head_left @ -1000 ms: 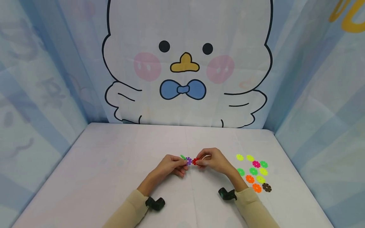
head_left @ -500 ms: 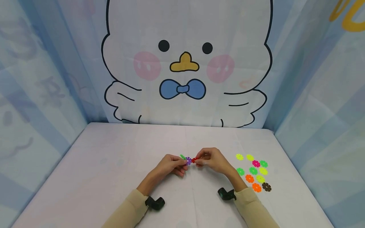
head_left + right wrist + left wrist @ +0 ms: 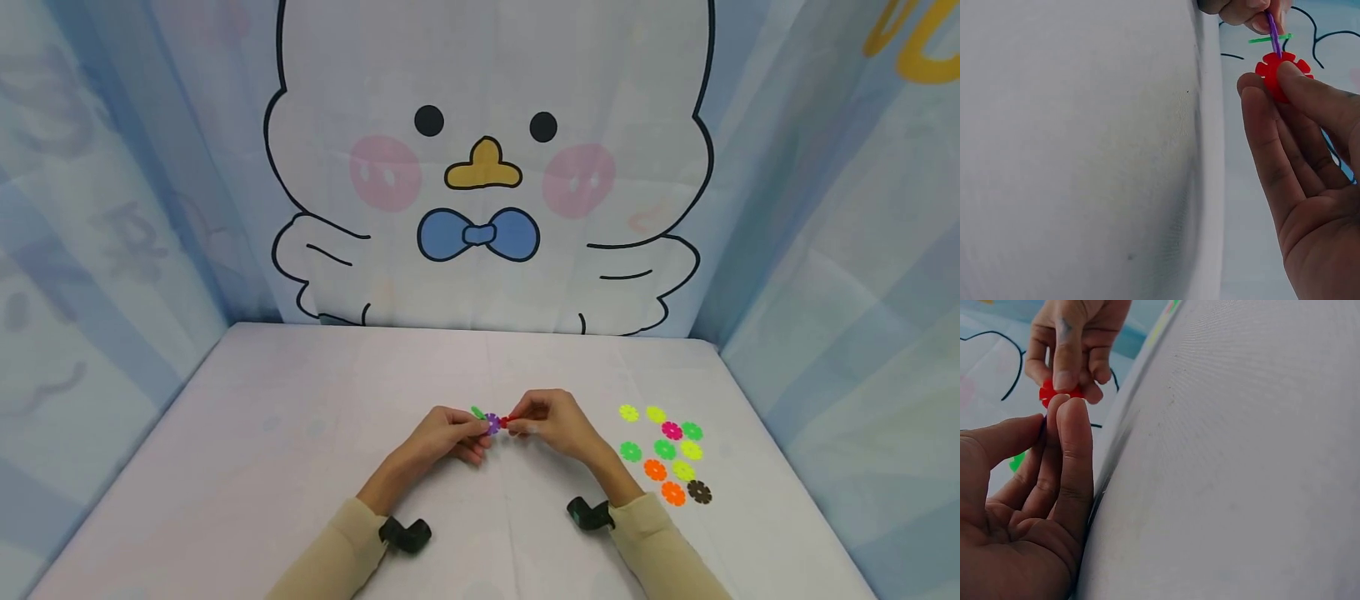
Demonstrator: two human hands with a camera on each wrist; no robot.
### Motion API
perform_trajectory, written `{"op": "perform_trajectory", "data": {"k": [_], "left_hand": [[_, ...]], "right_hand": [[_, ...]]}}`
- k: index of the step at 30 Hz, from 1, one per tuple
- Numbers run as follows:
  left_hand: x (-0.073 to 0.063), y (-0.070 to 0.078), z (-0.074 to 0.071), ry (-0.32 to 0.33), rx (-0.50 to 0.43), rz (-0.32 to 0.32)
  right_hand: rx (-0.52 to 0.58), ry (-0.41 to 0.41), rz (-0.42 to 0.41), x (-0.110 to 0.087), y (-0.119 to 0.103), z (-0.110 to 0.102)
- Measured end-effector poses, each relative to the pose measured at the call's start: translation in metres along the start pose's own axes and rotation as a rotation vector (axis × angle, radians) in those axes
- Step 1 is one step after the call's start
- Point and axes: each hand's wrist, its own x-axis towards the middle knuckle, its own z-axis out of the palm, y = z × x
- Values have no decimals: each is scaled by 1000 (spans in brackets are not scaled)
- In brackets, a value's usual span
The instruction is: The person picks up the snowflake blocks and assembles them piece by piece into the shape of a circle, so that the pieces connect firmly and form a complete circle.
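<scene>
Between thumb and fingers my left hand [image 3: 447, 435] pinches a purple notched flower-shaped disc [image 3: 492, 424]. A green disc [image 3: 1270, 39] is joined crosswise to the purple one, as the right wrist view shows. My right hand [image 3: 558, 422] pinches a red flower-shaped disc [image 3: 1275, 74] between thumb and fingers. The red disc stands at an angle to the purple disc, and their edges meet. How deep the notches sit in each other I cannot tell. In the left wrist view the purple disc is mostly hidden by the left fingers [image 3: 1074, 444].
On the right of the white table [image 3: 300, 467] lie several loose discs: yellow, green, a pink one [image 3: 672, 431], orange ones [image 3: 673, 493] and a dark brown one [image 3: 700, 492]. A cartoon-printed cloth [image 3: 480, 283] hangs behind the table. Each wrist bears a black camera [image 3: 406, 535].
The red disc has moved left against the purple disc and turned from face-on to nearly edge-on in the head view. The right hand has shifted slightly left; the left hand barely moves.
</scene>
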Motion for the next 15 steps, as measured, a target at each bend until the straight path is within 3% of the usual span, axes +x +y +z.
{"op": "perform_trajectory", "data": {"k": [8, 15], "left_hand": [[-3, 2, -3, -23, 16, 10], [-1, 0, -3, -24, 26, 5]], "right_hand": [[-66, 35, -14, 0, -3, 3], [-68, 17, -19, 0, -4, 2]]}}
